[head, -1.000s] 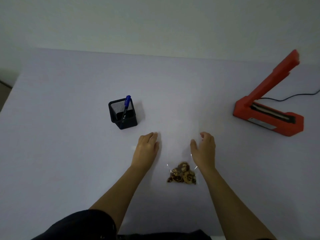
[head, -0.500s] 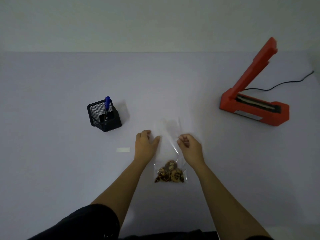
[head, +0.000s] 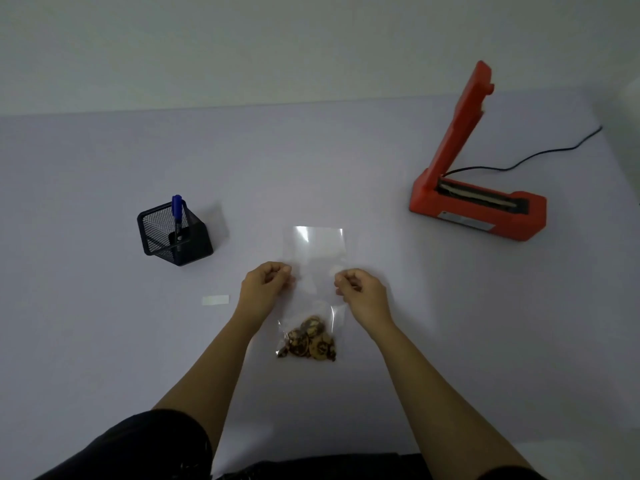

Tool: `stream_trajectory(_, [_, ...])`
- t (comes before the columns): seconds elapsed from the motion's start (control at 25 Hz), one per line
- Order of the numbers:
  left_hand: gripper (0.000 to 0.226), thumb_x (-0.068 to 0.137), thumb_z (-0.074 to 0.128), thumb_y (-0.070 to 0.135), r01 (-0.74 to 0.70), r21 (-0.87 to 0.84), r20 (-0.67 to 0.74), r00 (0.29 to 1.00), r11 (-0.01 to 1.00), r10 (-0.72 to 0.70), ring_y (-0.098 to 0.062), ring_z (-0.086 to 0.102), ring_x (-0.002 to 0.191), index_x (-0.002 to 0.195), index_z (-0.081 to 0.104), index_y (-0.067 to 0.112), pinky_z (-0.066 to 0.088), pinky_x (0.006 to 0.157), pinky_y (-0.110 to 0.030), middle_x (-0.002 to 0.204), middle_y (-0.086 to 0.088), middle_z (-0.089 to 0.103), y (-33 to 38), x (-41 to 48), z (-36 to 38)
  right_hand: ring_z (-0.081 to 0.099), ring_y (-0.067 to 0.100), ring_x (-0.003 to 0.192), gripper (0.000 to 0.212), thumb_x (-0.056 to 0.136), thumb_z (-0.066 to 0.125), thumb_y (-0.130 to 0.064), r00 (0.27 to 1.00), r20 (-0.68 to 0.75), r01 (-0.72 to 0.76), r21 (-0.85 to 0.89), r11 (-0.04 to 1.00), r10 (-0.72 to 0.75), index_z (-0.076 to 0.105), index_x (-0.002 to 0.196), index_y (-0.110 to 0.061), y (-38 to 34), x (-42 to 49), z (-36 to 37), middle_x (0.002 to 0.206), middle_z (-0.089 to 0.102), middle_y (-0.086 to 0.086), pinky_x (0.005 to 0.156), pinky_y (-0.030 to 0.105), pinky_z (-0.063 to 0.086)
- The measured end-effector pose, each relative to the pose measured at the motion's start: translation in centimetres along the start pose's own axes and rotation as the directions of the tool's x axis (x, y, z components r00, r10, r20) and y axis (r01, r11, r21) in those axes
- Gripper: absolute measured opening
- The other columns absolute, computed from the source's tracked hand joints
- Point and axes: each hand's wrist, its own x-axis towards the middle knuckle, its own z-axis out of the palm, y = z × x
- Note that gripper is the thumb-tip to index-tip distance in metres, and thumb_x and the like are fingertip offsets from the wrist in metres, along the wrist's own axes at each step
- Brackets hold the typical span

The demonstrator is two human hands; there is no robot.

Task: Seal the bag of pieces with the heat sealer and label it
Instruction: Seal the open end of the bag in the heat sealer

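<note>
Bag (head: 317, 251) pinched at both edges by left hand (head: 265, 286) and right hand (head: 363, 289).

Both bare forearms reach forward side by side, the left hand (head: 265, 284) and right hand (head: 362, 291), fingers curled, each pinching one side edge of the bag (head: 317, 251).

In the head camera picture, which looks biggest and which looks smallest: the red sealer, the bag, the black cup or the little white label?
Largest to smallest:
1. sealer
2. bag, though it lies a bit nearer the camera than the cup
3. cup
4. label
</note>
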Motion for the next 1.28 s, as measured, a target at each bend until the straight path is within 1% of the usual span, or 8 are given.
stream_trajectory(0.12, [0.012,0.092,0.057,0.014,0.003,-0.076,0.008,1.0,0.997,-0.003,0.003,0.061,0.058,0.086,0.067,0.017,0.049,0.058,-0.013,0.062,0.013,0.069,0.1,-0.4,0.3,0.065,0.009,0.073,0.008,0.09,0.059,-0.021,0.999,0.037,-0.018,0.034,0.999,0.017,0.063,0.09,-0.014,0.1,0.0,-0.7,0.081,0.067,-0.002,0.073,0.022,0.052])
stream_trajectory(0.28, [0.012,0.092,0.057,0.015,0.025,-0.104,0.049,0.999,0.994,-0.02,0.0,0.06,0.053,0.086,0.067,0.016,0.05,0.059,-0.019,0.06,0.011,0.068,0.9,-0.4,2.3,0.066,0.01,0.071,0.008,0.087,0.063,-0.023,0.998,0.0,-0.058,0.106,0.993,0.059,0.063,0.08,-0.02,0.6,-0.2,-2.5,0.076,0.068,-0.001,0.07,0.023,0.051])
stream_trajectory(0.48, [0.01,0.092,0.057,0.018,0.01,-0.063,0.156,0.988,0.998,0.0,-0.004,0.062,0.055,0.087,0.066,0.017,0.05,0.061,-0.021,0.08,-0.003,0.07,2.8,-0.7,7.8,0.062,0.007,0.064,0.008,0.087,0.063,-0.02,0.992,-0.095,-0.079,0.107,0.991,0.089,0.066,0.081,-0.017,2.2,-0.1,-8.3,0.07,0.067,-0.001,0.066,0.021,0.048])
stream_trajectory(0.8, [0.01,0.092,0.057,0.017,-0.038,-0.005,0.307,0.951,0.999,0.037,-0.006,0.066,0.058,0.092,0.066,0.012,0.052,0.06,-0.019,0.084,-0.003,0.071,7.1,-0.1,18.4,0.062,0.0,0.064,0.008,0.089,0.061,-0.019,0.971,-0.22,-0.068,0.11,0.992,0.091,0.066,0.086,-0.015,3.7,1.2,-19.2,0.074,0.067,-0.005,0.06,0.012,0.047])
stream_trajectory(0.88, [0.012,0.092,0.057,0.018,-0.046,-0.001,0.332,0.942,0.999,0.044,-0.008,0.066,0.059,0.094,0.066,0.01,0.051,0.06,-0.018,0.085,-0.005,0.071,8.1,0.4,20.7,0.063,0.003,0.067,0.008,0.089,0.061,-0.02,0.966,-0.244,-0.06,0.113,0.992,0.086,0.066,0.085,-0.015,3.9,2.0,-21.5,0.075,0.067,-0.003,0.062,0.014,0.048])
stream_trajectory(1.0, [0.015,0.093,0.056,0.021,-0.051,0.003,0.335,0.941,0.999,0.047,-0.008,0.066,0.059,0.094,0.066,0.009,0.048,0.054,-0.012,0.085,-0.005,0.071,9.7,1.0,23.4,0.066,0.013,0.075,0.01,0.09,0.06,-0.023,0.957,-0.27,-0.063,0.159,0.985,0.105,0.066,0.084,-0.017,3.9,3.3,-23.9,0.081,0.069,-0.001,0.069,0.021,0.05])
stream_trajectory(1.16, [0.02,0.094,0.053,0.024,-0.043,-0.029,0.271,0.961,0.999,0.049,-0.015,0.066,0.063,0.081,0.064,0.013,0.046,0.052,-0.01,0.084,-0.007,0.071,11.0,1.8,25.1,0.066,0.007,0.069,0.021,0.093,0.054,-0.032,0.95,-0.298,-0.029,0.199,0.98,0.088,0.067,0.093,-0.015,2.7,4.8,-25.2,0.087,0.068,-0.002,0.066,0.021,0.048])
stream_trajectory(1.28, [0.022,0.094,0.053,0.022,-0.035,-0.043,0.241,0.969,0.998,0.044,-0.016,0.065,0.064,0.078,0.064,0.012,0.046,0.053,-0.01,0.08,-0.008,0.071,11.2,2.1,25.7,0.065,0.009,0.072,0.016,0.091,0.056,-0.031,0.949,-0.293,-0.045,0.243,0.969,0.118,0.066,0.089,-0.018,2.0,5.5,-25.8,0.087,0.068,-0.001,0.066,0.021,0.044])
